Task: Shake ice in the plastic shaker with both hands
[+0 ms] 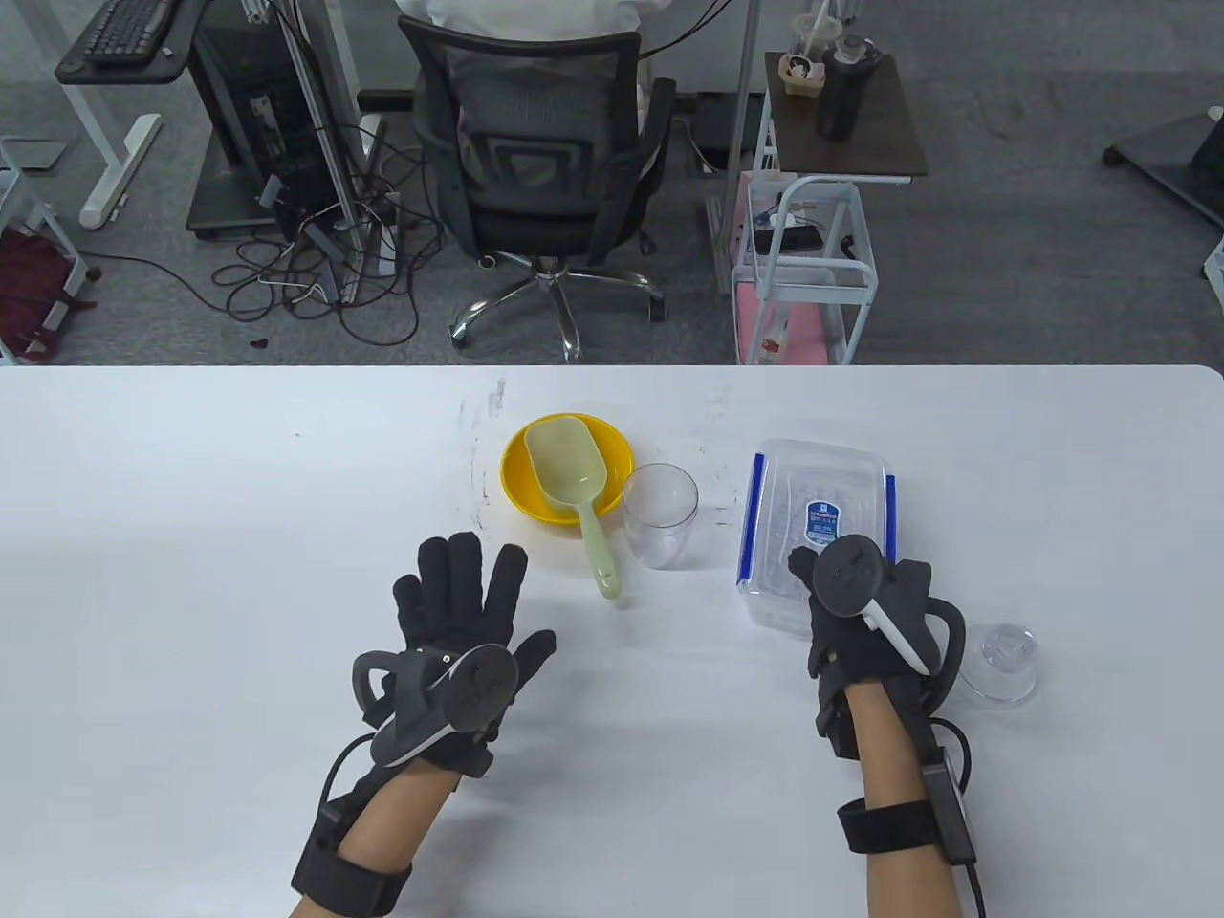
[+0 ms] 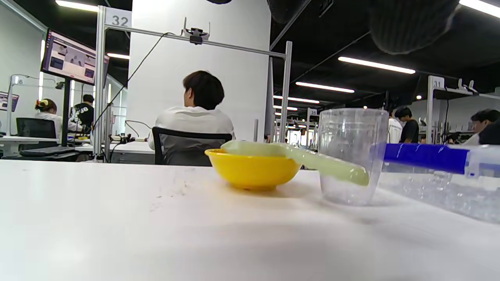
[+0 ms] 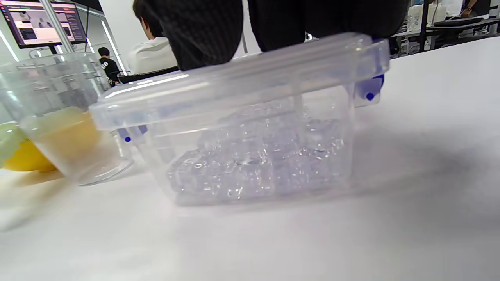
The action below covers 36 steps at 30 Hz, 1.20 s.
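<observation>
The clear plastic shaker cup (image 1: 660, 513) stands upright and open in the middle of the table, also in the left wrist view (image 2: 349, 136). Its clear domed lid (image 1: 1001, 662) lies at the right. A clear ice box (image 1: 813, 488) with blue clips holds ice cubes (image 3: 254, 164) under a closed lid. My right hand (image 1: 841, 574) rests on the near end of that lid, its fingers (image 3: 203, 31) lying on top. My left hand (image 1: 497, 593) lies flat on the table with fingers spread, holding nothing, left of the cup.
A yellow bowl (image 1: 516, 478) behind and left of the cup holds a pale green scoop (image 1: 572, 469) whose handle sticks out toward me. The white table (image 1: 191, 574) ends at a far edge, with an office chair (image 1: 545, 163) and a cart beyond.
</observation>
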Each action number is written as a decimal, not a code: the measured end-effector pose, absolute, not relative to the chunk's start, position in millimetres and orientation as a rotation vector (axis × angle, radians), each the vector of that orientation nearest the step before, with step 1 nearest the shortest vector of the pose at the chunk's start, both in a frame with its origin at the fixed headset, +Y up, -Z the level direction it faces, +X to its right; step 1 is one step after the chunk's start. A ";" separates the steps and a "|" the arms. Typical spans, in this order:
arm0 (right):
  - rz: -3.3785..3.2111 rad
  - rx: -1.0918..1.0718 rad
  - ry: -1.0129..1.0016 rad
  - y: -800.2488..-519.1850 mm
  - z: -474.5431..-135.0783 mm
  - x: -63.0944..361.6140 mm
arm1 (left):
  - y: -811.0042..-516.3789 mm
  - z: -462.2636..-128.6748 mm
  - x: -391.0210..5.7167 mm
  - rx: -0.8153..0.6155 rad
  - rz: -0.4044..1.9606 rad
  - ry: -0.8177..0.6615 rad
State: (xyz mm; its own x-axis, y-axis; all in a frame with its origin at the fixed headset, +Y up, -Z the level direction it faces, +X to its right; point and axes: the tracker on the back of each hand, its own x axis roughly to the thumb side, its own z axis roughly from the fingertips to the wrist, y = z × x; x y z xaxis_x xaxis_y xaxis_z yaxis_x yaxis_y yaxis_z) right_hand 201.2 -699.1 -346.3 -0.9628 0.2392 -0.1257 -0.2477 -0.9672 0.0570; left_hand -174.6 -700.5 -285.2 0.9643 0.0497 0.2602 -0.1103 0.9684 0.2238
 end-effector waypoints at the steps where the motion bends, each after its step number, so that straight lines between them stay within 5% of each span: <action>1: 2.895 -0.151 0.111 -699.0 -342.2 200.5 | -702.9 -283.9 -176.6 0.233 0.081 -0.257; 17: 2.990 0.191 0.266 -695.4 -263.9 171.1 | -721.2 -264.4 -198.6 0.224 0.094 -0.246; 36: 3.089 0.751 0.199 -693.8 -197.4 87.5 | -722.5 -266.9 -209.6 0.220 0.111 -0.202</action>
State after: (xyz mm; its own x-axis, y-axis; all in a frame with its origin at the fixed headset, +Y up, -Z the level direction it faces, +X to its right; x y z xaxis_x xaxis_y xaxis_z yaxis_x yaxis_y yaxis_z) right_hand 87.5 -693.8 -197.4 -0.8879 -0.0126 0.4599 0.0717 -0.9912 0.1111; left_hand -209.6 -722.5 -266.9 0.9736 0.0868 0.2111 -0.1308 0.9700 0.2047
